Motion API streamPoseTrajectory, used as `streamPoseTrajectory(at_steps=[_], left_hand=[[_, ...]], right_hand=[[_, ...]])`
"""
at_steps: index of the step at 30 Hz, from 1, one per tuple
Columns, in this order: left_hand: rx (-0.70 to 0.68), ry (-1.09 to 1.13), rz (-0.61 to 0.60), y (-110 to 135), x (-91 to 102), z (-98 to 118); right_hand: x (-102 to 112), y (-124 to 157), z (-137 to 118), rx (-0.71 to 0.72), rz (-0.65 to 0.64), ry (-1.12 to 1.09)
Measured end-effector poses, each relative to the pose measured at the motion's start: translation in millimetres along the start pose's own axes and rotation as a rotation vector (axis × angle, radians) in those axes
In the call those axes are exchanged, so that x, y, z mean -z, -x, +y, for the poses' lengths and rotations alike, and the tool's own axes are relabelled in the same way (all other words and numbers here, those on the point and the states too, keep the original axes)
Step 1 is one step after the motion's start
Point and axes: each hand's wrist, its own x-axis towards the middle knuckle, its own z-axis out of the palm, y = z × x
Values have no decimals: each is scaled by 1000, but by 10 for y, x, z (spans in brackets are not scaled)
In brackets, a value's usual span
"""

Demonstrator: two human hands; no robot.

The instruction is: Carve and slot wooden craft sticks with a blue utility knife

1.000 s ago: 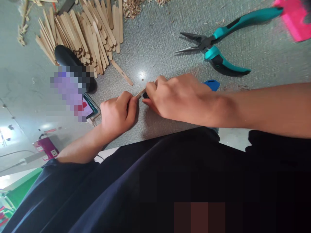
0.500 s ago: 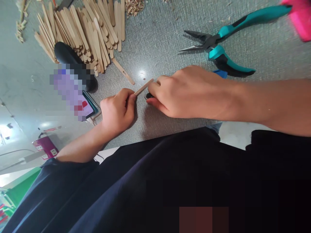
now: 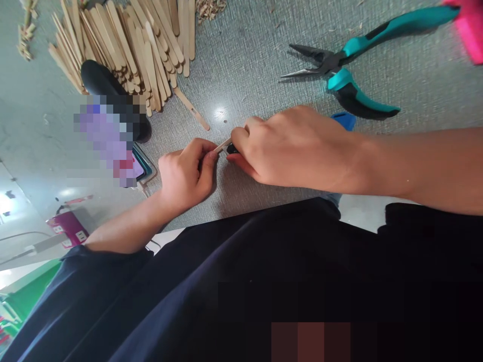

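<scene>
Tabletop (image 3: pixel 245 65), grey and textured, gleams near the held stick (image 3: pixel 223 145); shavings (image 3: pixel 212 8) lie beyond.

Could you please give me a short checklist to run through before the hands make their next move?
1. Thin wooden stick gripped by the left hand: ok, pinched between thumb and finger.
2. Dark-ended tool gripped by the right hand: ok, though mostly hidden.
3. Tool's edge clear of the left thumb: cannot tell; its edge isn't clearly visible.
4. Stick's far end in sight: not ok, the right hand's fingers cover it.
5. Pliers apart from both hands: ok, lying open beyond the right hand.
6. Slotted stick apart from both hands: ok.
</scene>
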Motion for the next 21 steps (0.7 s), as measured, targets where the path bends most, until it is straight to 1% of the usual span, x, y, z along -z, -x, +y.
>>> streamPoseTrajectory(at_steps=[3, 7, 13, 21], left_hand=[[-4, -8, 4, -3, 3, 2], [9, -13, -9, -10, 13, 9], [14, -16, -16, -11, 11, 6], [7, -25, -3, -22, 12, 15]], right_hand=[[18, 5, 1, 10, -16, -1], [73, 15, -8, 33, -7, -26], [84, 3, -33, 15, -34, -44], [58, 35, -50, 8, 11, -46]])
